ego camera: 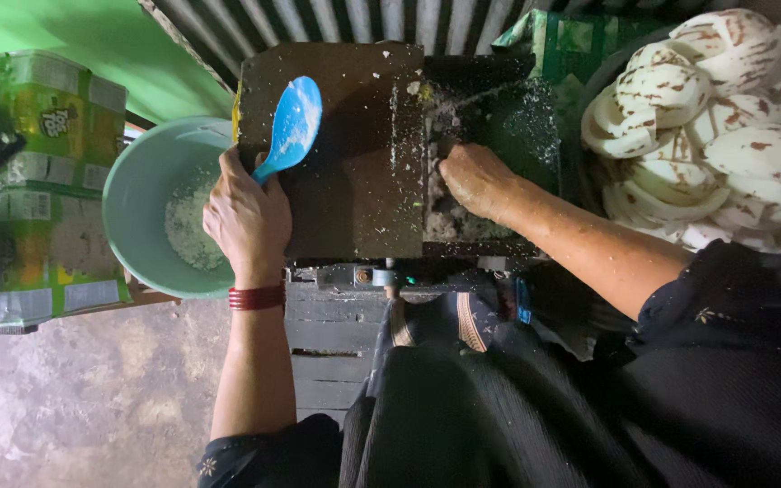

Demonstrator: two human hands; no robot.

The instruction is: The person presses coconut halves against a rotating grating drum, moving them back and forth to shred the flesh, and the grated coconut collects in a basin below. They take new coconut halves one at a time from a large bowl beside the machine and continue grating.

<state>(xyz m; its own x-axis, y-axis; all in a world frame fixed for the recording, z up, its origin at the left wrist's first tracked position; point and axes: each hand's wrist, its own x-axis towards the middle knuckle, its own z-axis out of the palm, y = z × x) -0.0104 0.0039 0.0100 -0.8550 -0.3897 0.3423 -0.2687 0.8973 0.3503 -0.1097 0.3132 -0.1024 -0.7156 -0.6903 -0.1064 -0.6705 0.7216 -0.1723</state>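
The person's left hand (pixel 248 217) is curled in a closed grip around the handle of a blue plastic rice paddle (pixel 291 126), whose broad blade is flecked with white shreds and points up over the left part of a dark, boxy metal grating machine (pixel 345 145). That hand hangs over the near right rim of a round pale green plastic basin (pixel 133 190), which sits just left of the machine and holds a heap of white grated coconut (pixel 190 230) on its bottom. A band of red bangles (pixel 257 297) circles the left wrist. The right hand (pixel 476 181) reaches into the open feed slot on the machine's right side, its fingers folded down and pressing into the pale shreds there; whether that grip is clamped on a piece cannot be told. White flecks are scattered over the machine's top. To the far right, a dark bowl (pixel 589 99) is piled with peeled white coconut pieces (pixel 716 126) streaked with brown. At the left stand green and yellow printed cartons (pixel 47 181). A wooden slatted surface (pixel 332 352) carries the machine.
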